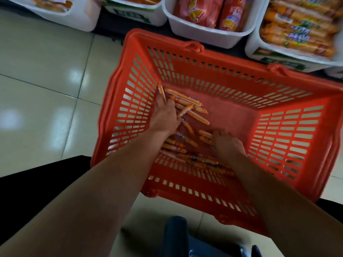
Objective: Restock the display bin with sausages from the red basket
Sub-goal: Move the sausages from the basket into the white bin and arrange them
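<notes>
A red plastic basket [289, 127] stands on the tiled floor in front of me. Several thin orange sausages [187, 101] lie loose on its bottom, mostly toward the left and near side. Both my hands reach down into it. My left hand [165, 117] is at the left wall and grips some sausages, one sticking up past its fingers. My right hand [227, 143] lies over the sausages near the middle, fingers curled round them. A white display bin [259, 52] with orange sausage packs stands at the top right.
More white bins [209, 32] of red and orange packs line the low shelf behind the basket. Shiny beige floor tiles [46, 80] spread to the left. A dark blue object [176, 236] sits by my feet at the bottom edge.
</notes>
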